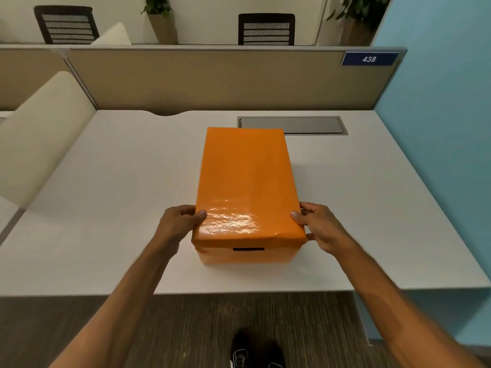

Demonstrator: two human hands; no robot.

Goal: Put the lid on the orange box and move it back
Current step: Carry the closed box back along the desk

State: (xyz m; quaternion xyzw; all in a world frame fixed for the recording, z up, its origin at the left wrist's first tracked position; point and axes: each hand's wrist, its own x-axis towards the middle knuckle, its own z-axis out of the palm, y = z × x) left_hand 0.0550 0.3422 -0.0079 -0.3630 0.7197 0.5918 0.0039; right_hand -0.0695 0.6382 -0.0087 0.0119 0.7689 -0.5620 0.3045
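The orange box (247, 254) stands on the white desk (111, 208), near its front edge, with a dark handle slot in its near face. Its glossy orange lid (245, 179) sits on top and covers the whole opening. My left hand (178, 221) grips the lid's near left corner, thumb on top and fingers down the side. My right hand (320, 225) holds the near right corner the same way. The box's contents are hidden.
A grey cable hatch (313, 125) is set into the desk just behind the box. A beige partition (212, 78) closes the back edge, a blue wall (438, 102) the right side. A cream chair back (39, 134) stands at the left.
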